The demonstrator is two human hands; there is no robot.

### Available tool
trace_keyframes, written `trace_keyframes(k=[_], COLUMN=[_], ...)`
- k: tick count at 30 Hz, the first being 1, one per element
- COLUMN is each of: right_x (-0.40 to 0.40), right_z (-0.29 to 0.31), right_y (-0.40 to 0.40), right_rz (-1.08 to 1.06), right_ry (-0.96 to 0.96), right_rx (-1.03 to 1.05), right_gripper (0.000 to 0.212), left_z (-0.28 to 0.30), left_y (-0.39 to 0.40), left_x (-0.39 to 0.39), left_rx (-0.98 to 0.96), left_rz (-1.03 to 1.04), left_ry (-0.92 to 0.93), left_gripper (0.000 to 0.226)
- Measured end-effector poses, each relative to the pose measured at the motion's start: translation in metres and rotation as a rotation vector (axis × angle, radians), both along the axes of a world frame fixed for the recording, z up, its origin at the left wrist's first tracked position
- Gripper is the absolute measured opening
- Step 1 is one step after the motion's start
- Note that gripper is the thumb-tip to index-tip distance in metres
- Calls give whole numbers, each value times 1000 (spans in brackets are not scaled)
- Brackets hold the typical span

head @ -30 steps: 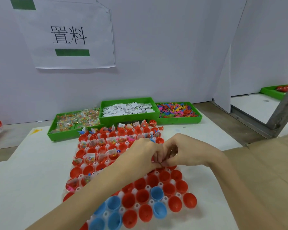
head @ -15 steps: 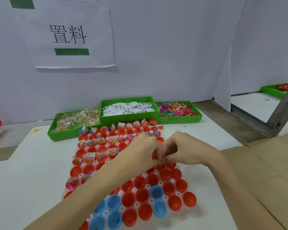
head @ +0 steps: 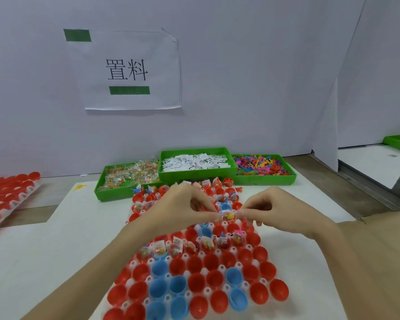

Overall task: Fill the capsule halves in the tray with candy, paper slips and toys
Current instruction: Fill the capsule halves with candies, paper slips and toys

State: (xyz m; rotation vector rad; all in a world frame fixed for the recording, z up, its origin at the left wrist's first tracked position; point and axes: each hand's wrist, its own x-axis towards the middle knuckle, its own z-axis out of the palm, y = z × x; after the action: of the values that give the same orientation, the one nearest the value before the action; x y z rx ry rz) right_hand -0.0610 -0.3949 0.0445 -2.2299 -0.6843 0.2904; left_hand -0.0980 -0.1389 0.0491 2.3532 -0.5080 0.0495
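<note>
Candy packet (head: 228, 215): pinched between the fingertips of left hand (head: 185, 204) and right hand (head: 275, 207), held over the capsule tray (head: 134, 265), likely for dropping into a half. Empty capsule halves (head: 195, 265) lie nearer than both hands; supply bins (head: 194, 175) lie beyond them.

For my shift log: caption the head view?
Both hands pinch a candy packet over the capsule tray.

My capsule tray (head: 134, 265) lies on the table (head: 32, 250) right before me. Behind it three bins stand in a row: candy bin (head: 102, 185) left, paper slip bin (head: 195, 173) middle, toy bin (head: 266, 179) right. A second capsule tray (head: 7, 197) lies far left. A sign (head: 129, 70) hangs on the wall behind.
</note>
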Motion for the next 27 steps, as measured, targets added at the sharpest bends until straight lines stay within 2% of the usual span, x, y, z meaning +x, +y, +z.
trace_keyframes(k=[3,6,9,11,17,22,27], right_x=[1,-1,-2,-3,2,2,2], right_z=[-1,-5,-10,-12,-17,-19,-20], right_y=[6,17,26,30,29,30,31], right_rz=[-31,-29,-15,-13,-48,-59,-57], right_ry=[-41,-64,-97,-112,-136,-161,-171], right_rx=[113,163,131,134,141,125,123], right_gripper=[22,23,23,24,24,25,25], left_z=[-1,-12,-31,-45,-62,-57,-51], left_y=[48,104,154,178,207,209,214], left_x=[23,51,67,69,84,86,74], left_rx=[7,149,304,348,402,355,302], left_rz=[235,522,700,717,580,579,559], left_ry=[-110,-186,-162,-160,-11,-61,-222], left_gripper=[10,14,26,30,43,34,16])
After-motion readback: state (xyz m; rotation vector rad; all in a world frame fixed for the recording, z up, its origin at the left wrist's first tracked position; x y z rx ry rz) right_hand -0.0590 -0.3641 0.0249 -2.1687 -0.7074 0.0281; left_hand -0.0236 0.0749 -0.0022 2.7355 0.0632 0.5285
